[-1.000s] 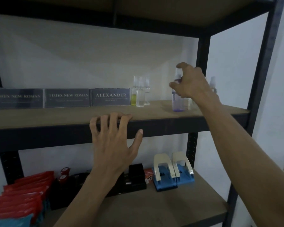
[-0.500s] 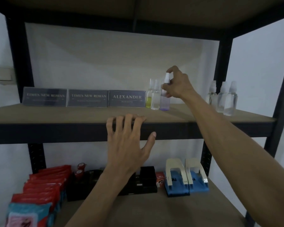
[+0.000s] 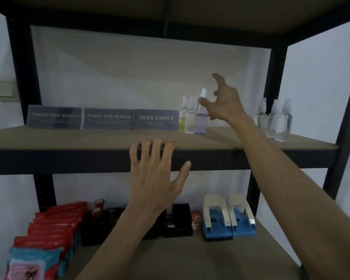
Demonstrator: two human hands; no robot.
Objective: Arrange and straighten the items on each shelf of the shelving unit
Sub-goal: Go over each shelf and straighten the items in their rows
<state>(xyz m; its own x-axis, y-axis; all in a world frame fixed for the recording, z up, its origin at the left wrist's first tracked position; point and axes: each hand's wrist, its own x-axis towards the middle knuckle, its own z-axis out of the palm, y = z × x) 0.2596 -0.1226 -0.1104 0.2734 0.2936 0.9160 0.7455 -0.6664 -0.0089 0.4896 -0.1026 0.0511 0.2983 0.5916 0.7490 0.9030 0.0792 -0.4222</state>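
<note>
Shelving with dark posts holds three nameplates in a row along the far left of the upper shelf. Right of them stand three small spray bottles, the purple bottle rightmost. The right hand hovers just beside its cap, fingers spread wide, holding nothing. The left hand drapes its fingers over the shelf's near edge, likely for balance. Three clear bottles stand apart at far right, probably next to join the row.
</note>
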